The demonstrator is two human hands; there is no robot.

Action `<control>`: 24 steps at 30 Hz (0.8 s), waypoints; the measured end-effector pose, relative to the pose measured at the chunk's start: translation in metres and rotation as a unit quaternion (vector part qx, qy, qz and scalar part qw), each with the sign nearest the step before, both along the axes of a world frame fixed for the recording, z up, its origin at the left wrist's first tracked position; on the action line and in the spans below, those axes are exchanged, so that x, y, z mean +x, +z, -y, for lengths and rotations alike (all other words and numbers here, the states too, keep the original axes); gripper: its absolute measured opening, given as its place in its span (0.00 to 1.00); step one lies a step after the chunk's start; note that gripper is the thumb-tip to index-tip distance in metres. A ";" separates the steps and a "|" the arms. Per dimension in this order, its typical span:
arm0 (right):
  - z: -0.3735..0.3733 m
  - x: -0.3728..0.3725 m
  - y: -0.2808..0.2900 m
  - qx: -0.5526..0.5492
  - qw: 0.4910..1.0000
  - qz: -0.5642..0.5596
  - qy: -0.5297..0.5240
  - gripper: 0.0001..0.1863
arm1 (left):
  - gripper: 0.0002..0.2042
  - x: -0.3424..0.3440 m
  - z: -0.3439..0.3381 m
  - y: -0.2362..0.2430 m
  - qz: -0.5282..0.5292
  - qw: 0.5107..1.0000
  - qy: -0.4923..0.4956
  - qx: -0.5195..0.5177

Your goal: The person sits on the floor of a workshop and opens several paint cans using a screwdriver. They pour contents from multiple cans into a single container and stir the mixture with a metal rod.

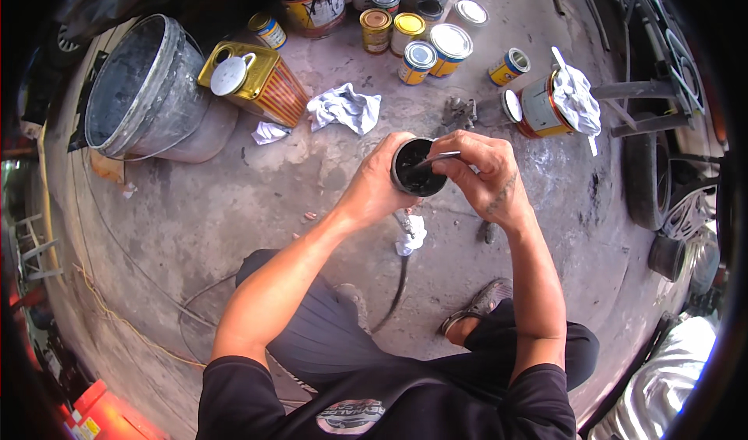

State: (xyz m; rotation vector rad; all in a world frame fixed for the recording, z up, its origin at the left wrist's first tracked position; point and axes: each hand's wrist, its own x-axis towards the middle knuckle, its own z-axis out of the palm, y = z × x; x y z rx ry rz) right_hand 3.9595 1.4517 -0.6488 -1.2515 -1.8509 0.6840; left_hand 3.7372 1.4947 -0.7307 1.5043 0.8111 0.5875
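Observation:
My left hand (376,177) is wrapped round a small round cup (416,180) with a dark, nearly black inside, held up in front of me over the floor. Its open top faces up, and black liquid seems to coat the inner wall. Between the thumb and fingers of my right hand (489,171) is a thin, flat stirring stick (442,156). The stick's lower end dips into the cup, hidden in the dark. Below the cup, a crumpled white rag (411,236) sits by the end of a black hose (401,290).
A big grimy bucket (175,89) and a rectangular yellow tin (269,86) stand at left. Several paint cans (450,44) cluster ahead. At right are a larger can (541,107) draped with white cloth and a metal stand (643,89). Crumpled paper (344,110) lies on the concrete.

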 end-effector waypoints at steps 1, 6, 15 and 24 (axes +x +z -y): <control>0.000 -0.001 0.000 -0.010 1.000 0.006 0.003 0.06 | 0.38 -0.001 0.000 0.000 0.006 1.000 -0.002 -0.018; -0.001 0.001 0.002 -0.010 1.000 0.000 -0.014 0.06 | 0.38 0.001 0.001 -0.003 0.011 1.000 0.003 0.008; -0.002 -0.001 -0.001 0.001 1.000 0.003 0.006 0.06 | 0.38 0.003 0.001 -0.004 0.025 1.000 0.016 -0.003; -0.002 -0.001 0.003 -0.018 0.999 0.014 0.023 0.05 | 0.40 0.001 0.001 -0.005 0.004 1.000 0.003 0.018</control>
